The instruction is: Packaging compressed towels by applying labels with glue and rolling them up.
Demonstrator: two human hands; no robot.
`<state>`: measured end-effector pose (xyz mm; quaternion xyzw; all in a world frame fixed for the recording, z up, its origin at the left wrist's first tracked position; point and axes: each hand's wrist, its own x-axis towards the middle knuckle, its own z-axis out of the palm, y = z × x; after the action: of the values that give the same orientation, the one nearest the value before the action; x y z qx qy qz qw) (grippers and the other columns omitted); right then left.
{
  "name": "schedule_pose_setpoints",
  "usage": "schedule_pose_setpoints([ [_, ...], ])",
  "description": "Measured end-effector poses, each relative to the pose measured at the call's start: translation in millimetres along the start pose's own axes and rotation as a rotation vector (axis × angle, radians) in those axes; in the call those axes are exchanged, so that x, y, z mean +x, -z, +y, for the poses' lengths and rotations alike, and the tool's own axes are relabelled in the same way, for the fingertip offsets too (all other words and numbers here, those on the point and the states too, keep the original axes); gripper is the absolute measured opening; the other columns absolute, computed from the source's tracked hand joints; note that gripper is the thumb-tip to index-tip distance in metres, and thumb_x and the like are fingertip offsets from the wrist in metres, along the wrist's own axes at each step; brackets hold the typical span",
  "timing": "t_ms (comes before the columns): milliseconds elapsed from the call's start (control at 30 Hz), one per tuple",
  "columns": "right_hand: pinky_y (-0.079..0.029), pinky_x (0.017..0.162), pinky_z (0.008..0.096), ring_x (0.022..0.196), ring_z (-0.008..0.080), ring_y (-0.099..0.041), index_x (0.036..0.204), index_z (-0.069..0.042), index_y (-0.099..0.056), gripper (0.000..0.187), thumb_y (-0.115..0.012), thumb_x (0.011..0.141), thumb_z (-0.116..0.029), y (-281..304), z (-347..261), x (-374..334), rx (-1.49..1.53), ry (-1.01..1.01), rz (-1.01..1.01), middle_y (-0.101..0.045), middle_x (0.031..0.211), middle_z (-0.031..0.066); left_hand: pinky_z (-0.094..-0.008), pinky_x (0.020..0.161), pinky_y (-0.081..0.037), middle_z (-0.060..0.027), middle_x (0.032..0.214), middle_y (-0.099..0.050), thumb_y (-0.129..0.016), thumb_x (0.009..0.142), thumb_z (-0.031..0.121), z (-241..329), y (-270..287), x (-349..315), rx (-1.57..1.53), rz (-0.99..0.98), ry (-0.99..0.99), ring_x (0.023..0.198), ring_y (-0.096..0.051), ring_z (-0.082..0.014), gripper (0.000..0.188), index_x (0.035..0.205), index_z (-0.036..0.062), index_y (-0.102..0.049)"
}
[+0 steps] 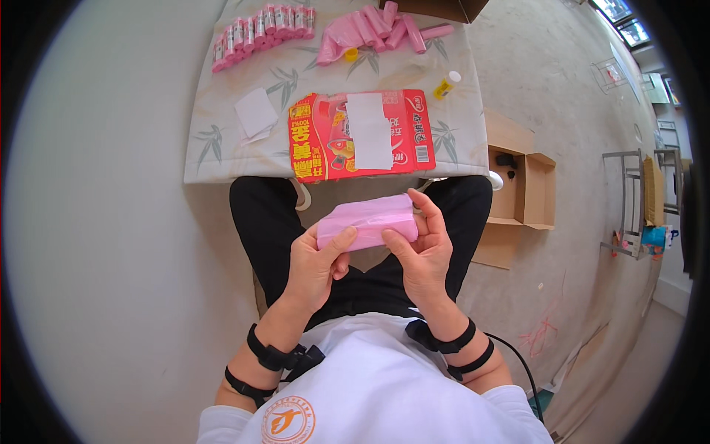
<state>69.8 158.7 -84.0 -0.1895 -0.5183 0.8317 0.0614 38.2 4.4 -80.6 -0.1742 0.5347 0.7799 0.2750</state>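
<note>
A roll of pink plastic bags (366,220) is held level above my lap, its loose film smoothed along the top. My left hand (316,260) grips its left end with the thumb pressed on the front. At the right end my right hand (427,248) holds it too, thumb on the lower front and index finger stretched up past the edge. Just beyond, at the table's near edge, lies a flattened red printed carton (318,140) with white paper strips (370,132) on it. To its left is a small stack of white paper pieces (256,115).
Labelled pink rolls (259,31) stand in rows at the table's far left. Unlabelled pink rolls (377,29) pile up beside them, near a yellow cap (351,55). A glue bottle (447,85) lies at the right. An open cardboard box (534,189) sits on the floor.
</note>
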Motion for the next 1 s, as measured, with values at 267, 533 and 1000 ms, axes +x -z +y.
schedule_pose_setpoints([
  [267, -0.044, 0.059, 0.0182, 0.070, 0.0037, -0.055, 0.127, 0.004, -0.043, 0.048, -0.065, 0.086, -0.006, -2, -5, 8, 0.052, -0.238, 0.101, -0.060, 0.082, 0.0010, -0.0195, 0.057, -0.047, -0.0023, 0.085, -0.064, -0.071, 0.082, 0.010, -11, -10, -12, 0.351, 0.069, -0.301, 0.070, -0.057, -0.0039, 0.026, 0.104, 0.0005, -0.061],
  [533, -0.046, 0.069, 0.0181, 0.076, 0.0056, -0.058, 0.130, 0.005, -0.038, 0.057, -0.069, 0.083, -0.003, -3, -6, 6, 0.069, -0.162, 0.140, -0.059, 0.081, 0.0019, -0.0208, 0.066, -0.049, -0.0034, 0.090, -0.063, -0.071, 0.082, 0.005, -10, -11, -9, 0.247, 0.032, -0.249, 0.078, -0.060, -0.0067, 0.022, 0.101, 0.0003, -0.061],
  [1000, -0.051, 0.081, 0.0270, 0.094, 0.0132, -0.060, 0.129, 0.001, -0.042, 0.056, -0.071, 0.081, -0.005, 1, 4, 7, 0.082, -0.036, 0.125, -0.059, 0.105, 0.0100, -0.0171, 0.054, -0.039, -0.0001, 0.085, -0.063, -0.073, 0.082, 0.014, -8, -11, 1, 0.071, 0.044, -0.164, 0.063, -0.050, -0.0014, 0.022, 0.097, 0.0019, -0.063],
])
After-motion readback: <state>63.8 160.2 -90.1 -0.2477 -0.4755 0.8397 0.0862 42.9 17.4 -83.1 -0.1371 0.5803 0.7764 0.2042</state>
